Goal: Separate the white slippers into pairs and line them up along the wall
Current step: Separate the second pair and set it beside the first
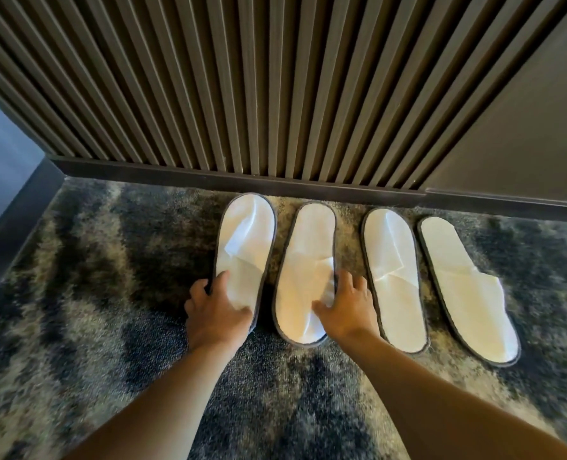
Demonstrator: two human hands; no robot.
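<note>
Several white slippers with grey edging lie flat on the carpet, one end of each toward the ribbed wall (242, 94). My left hand (214, 313) grips the near end of the leftmost slipper (247, 237), thumb on top and fingers round its left edge. My right hand (347, 305) holds the near right side of the second slipper (303, 260), fingers spread over its folded strap. To the right lie a third slipper (391, 270) and a fourth slipper (464, 287), side by side as a pair, untouched and angled slightly right.
A dark skirting board (242, 179) runs along the foot of the wall. The mottled grey and beige carpet (93, 293) spreads left and toward me. A smooth dark panel (524, 127) stands at the right, and a blue-grey wall (0, 167) closes the left corner.
</note>
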